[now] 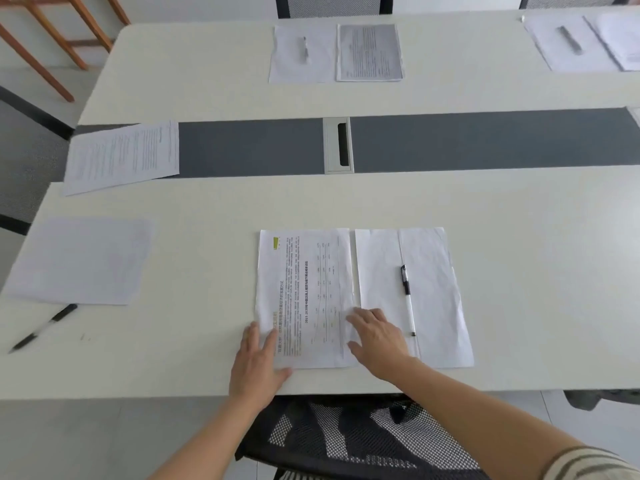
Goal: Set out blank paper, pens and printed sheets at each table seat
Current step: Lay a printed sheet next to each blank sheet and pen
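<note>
1. The left hand (258, 362) lies flat with its fingers straight, pressing the lower left corner of the printed sheet (304, 289). It grips nothing.
2. The right hand (377, 341) is also flat, fingers loosely spread. It rests on the same sheet's lower right edge, where that edge meets the blank paper (433, 271).
3. The printed sheet sits at lower centre of the frame, between the two hands, close to the near edge of the surface (207, 209). The blank paper lies just beside it on the right.
4. A pen (407, 299) lies lengthwise on the blank paper, just right of the right hand.
5. At lower left lies a second blank sheet (79, 261), with a black pen (41, 329) below it on the bare surface.
6. At left of centre, a text page (121, 157) overlaps the grey strip (242, 147).
7. At top centre, a far blank sheet (291, 64) carries a blurred pen, with a far printed page (369, 51) beside it.
</note>
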Demonstrator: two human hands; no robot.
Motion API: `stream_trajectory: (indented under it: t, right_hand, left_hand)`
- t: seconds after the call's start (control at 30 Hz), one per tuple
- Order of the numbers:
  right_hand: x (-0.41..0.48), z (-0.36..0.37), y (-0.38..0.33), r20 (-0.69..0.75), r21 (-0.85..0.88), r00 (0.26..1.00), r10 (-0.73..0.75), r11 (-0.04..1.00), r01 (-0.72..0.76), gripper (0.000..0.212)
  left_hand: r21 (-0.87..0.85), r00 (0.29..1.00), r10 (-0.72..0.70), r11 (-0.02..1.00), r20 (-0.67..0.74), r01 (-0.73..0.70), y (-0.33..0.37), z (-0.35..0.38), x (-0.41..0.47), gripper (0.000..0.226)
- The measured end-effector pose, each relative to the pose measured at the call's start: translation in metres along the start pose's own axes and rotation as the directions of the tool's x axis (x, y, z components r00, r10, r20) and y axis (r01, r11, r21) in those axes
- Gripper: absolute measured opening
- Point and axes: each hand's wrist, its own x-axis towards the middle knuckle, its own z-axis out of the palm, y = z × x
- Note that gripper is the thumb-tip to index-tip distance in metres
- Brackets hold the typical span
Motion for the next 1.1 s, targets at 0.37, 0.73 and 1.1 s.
stream_trajectory:
  t: [0.37, 0.73, 1.1]
  right_hand:
    - [-0.017, -0.003, 0.073, 0.018, -0.002, 0.917, 0.398, 0.917, -0.398, 0.074]
    - [-0.023, -0.015, 0.064, 0.001, 0.053, 0.908, 0.420, 0.906, -0.419, 0.069]
    - [-0.106, -0.054, -0.021, -0.255, 0.684, 0.826, 0.504, 0.697, -0.214, 0.012]
  left_hand:
    - [0.089, 0.995, 0.097, 0.991, 0.037, -0.100, -0.002, -0.005, 0.007, 0.077]
    - [0.100, 0.994, 0.108, 0.989, 0.033, -0.111, -0.002, -0.013, 0.003, 0.071]
    - [-0.655, 0.977, 0.181, 0.753, 0.115, -0.062, -0.012, -0.086, -0.039, 0.017]
